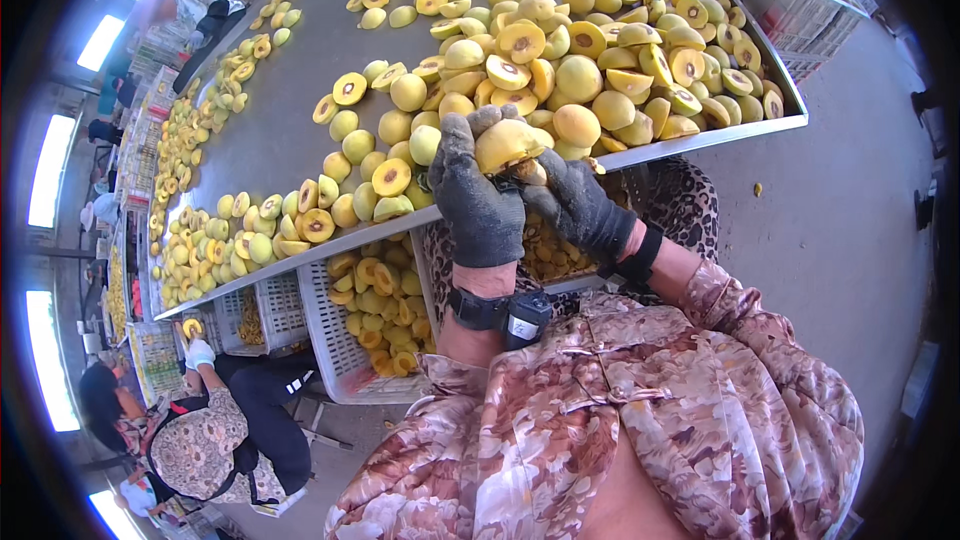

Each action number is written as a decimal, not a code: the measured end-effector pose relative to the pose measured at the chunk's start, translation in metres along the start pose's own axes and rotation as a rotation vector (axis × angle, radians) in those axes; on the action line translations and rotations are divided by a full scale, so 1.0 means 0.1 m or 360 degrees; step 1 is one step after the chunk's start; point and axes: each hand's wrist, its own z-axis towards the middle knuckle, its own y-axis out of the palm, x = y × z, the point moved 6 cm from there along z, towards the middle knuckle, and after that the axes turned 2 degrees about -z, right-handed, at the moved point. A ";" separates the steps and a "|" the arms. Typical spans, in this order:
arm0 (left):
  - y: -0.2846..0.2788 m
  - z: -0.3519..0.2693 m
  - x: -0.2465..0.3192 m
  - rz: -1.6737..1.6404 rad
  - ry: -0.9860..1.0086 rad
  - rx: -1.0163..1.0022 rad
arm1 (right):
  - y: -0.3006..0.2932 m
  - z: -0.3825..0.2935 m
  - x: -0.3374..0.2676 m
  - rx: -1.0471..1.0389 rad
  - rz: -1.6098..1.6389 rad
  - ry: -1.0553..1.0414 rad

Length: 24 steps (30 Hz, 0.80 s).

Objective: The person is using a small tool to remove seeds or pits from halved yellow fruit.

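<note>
My left hand (480, 195), in a dark grey work glove, grips a halved yellow peach (506, 146) just over the front edge of a metal table (322, 30). My right hand (581, 202), gloved alike, is curled against the lower right side of that half. A small tan piece shows at its fingertips; whether it is a tool handle or a bare fingertip I cannot tell. Behind both hands lies a heap of peach halves (577, 79), several with brown pits showing in the cut faces. More halves line the table's front edge to the left.
Below the table, a plastic crate (324, 349) holds pitted halves; another container with fruit pieces (555, 255) is partly hidden under my arms. A co-worker (199, 435) sits at left, white-gloved hand at a peach half. Stacked crates (806, 15) stand beyond the table's right edge.
</note>
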 end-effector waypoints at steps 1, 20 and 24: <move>-0.01 -0.04 -0.10 -0.0594 -0.0400 0.0152 | -0.03 -0.04 -0.03 0.0024 0.0080 0.0001; 0.31 -0.18 0.03 -0.0519 -0.0408 -0.0240 | -0.07 -0.42 -0.32 -0.0496 0.1671 0.0591; 0.39 -0.28 0.13 -0.0332 -0.0262 -0.0274 | -0.05 -0.55 -0.36 -0.0510 0.1903 0.0570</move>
